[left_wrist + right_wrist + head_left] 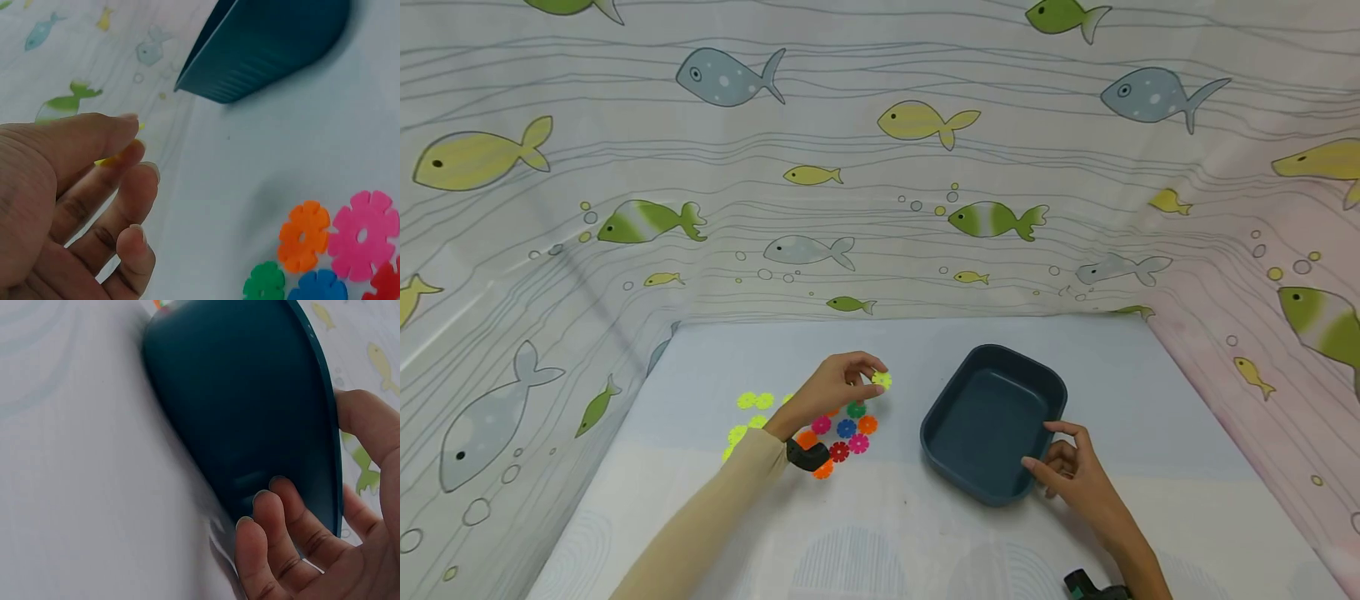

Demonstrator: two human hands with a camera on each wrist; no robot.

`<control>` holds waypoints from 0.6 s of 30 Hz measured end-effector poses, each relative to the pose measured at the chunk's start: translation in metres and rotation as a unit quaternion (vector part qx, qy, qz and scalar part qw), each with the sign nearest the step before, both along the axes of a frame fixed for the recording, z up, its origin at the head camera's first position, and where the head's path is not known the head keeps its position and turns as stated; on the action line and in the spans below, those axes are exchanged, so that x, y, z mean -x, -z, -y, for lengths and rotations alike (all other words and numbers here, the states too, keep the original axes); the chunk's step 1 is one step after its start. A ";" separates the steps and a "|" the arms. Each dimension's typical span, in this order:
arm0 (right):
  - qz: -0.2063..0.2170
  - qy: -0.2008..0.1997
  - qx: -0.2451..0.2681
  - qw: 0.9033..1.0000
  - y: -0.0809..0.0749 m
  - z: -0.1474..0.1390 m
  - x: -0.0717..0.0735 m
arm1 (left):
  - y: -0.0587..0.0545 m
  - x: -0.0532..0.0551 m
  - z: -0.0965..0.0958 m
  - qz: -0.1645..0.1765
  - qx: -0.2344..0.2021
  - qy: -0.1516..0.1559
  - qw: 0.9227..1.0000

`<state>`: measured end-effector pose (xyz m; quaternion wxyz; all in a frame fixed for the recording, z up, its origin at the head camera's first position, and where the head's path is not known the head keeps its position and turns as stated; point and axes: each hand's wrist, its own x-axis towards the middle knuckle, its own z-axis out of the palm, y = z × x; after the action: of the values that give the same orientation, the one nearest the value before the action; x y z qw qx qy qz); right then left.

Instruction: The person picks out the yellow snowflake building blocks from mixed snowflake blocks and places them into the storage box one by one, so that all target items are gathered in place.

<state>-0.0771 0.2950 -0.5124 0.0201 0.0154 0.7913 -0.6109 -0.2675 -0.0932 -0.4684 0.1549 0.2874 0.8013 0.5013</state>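
"While my right hand (1075, 477) is gripping the tub (983, 425) by its rim, my left hand (832, 385) is pinching a yellow disc (883, 381)."

"Where are you holding it?"

"It's hovering at ten o'clock from the tub; coloured discs (847, 428) are lying at seven o'clock from it."

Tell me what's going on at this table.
A person is handling small notched plastic discs beside a dark blue tray. The left hand pinches a yellow disc above the table, apart from the tray, while the right hand holds the tray at its rim. Discs in mixed colours lie by the left wrist, with more yellow discs beyond them on the person's left.
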 end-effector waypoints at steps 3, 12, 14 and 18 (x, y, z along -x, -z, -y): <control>-0.008 -0.007 -0.001 1.000 0.000 0.000 -0.001 | 0.000 0.001 -0.014 0.001 -0.007 0.016 1.000; -0.010 -0.010 0.005 1.000 0.000 -0.001 -0.001 | -0.008 -0.001 -0.054 -0.010 -0.008 0.051 0.999; -0.012 -0.009 0.003 1.000 0.000 -0.001 -0.001 | -0.009 -0.001 -0.061 -0.016 -0.006 0.058 0.998; -0.022 -0.014 -0.001 1.000 0.000 0.000 -0.001 | -0.010 0.000 -0.072 -0.007 -0.013 0.071 0.997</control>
<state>-0.0760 0.2952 -0.5129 0.0107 -0.0089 0.7922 -0.6101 -0.2671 -0.0213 -0.4586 0.1811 0.3490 0.7731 0.4978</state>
